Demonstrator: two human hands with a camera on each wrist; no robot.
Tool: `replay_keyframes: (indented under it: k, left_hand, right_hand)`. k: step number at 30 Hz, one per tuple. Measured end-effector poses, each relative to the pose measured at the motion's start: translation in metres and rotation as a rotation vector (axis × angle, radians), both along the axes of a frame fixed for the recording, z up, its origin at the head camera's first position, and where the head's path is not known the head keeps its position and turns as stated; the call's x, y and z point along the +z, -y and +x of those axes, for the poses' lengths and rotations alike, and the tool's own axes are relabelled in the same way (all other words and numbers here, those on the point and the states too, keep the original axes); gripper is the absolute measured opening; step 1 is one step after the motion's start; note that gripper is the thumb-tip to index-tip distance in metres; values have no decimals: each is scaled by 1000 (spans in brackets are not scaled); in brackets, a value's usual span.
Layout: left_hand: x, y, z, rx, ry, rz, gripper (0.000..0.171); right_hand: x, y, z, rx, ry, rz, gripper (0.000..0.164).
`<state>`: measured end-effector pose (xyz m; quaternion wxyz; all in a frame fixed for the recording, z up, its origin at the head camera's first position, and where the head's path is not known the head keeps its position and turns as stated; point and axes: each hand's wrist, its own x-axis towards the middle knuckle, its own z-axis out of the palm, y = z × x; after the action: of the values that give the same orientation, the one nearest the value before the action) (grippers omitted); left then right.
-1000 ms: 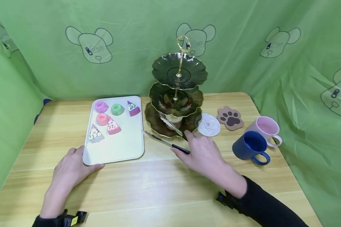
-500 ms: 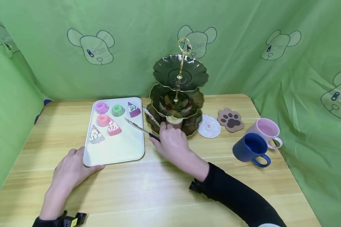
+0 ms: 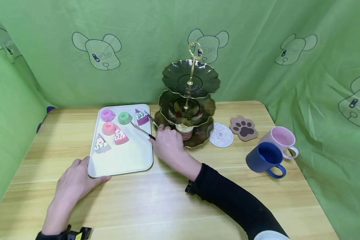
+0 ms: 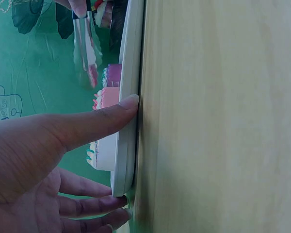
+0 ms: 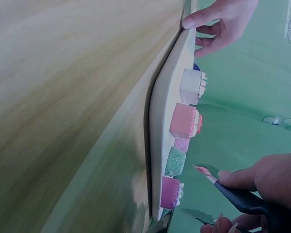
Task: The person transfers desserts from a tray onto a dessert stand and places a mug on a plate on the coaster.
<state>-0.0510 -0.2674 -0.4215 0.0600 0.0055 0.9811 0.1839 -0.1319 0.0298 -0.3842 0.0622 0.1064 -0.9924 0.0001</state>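
My left hand [image 3: 75, 181] holds the near left corner of a white tray [image 3: 123, 163], thumb along its front edge and fingers at its left side. My right hand [image 3: 171, 143] grips black-handled metal tongs [image 3: 141, 130] over the tray's right edge. Their tips are apart, one near a purple cake slice [image 3: 143, 120], the other near a green ring-shaped cake [image 3: 124, 118]. Also on the tray are a pink ring-shaped cake [image 3: 109, 128], a violet one [image 3: 108, 115], a pink slice [image 3: 120, 136] and a white-topped slice [image 3: 101, 144]. In the right wrist view, the tongs [image 5: 233, 196] hang close beside the cakes.
Right of the tray rises a three-tier dark stand [image 3: 189, 80] with gold rims; a pink-and-white item [image 3: 184, 132] sits on its lowest plate. Farther right lie a round woven coaster [image 3: 221, 135] and a paw-shaped coaster [image 3: 244, 128], then a blue mug [image 3: 256, 159] and a pink mug [image 3: 283, 138].
My right hand has moved left from in front of the stand, bringing the tongs over the tray's right part. The left hand stays at the tray corner.
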Motion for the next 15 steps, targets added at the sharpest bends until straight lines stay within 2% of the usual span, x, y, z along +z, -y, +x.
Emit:
replay_keyframes:
  k: [5, 15]
  left_hand:
    - [0, 0, 0, 0, -4, -1, 101]
    - [-2, -2, 1, -7, -23, -2, 98]
  right_hand:
    - [-3, 6, -8, -24, 34, 8, 73]
    - [-10, 9, -23, -15, 48, 3, 66]
